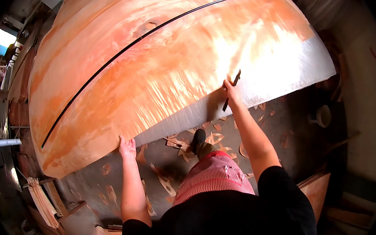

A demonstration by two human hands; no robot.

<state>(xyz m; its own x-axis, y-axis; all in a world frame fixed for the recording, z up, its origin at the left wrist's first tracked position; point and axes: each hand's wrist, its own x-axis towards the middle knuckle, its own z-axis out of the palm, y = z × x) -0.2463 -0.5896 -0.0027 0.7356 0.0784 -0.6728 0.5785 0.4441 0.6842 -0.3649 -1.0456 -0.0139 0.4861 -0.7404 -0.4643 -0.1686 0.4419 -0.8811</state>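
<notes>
From the head camera, your left hand [127, 147] lies on the near edge of the large orange-brown veneer sheet [156, 70], fingers curled over that edge. Your right hand [232, 90] rests on the same edge further right, fingers pinching a thin dark tool [236, 78]. The sheet spreads across the table ahead of you. Veneer scraps [177, 143] litter the floor [288, 121] by your shoe [198, 137].

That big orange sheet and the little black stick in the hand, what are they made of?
The big orange sheet looks like thin wood veneer: streaky grain, a knot mark, and a matte, unpolished surface. The black stick in the right hand is slim and dark; it may be a pencil or a blade, too small to tell.
</notes>
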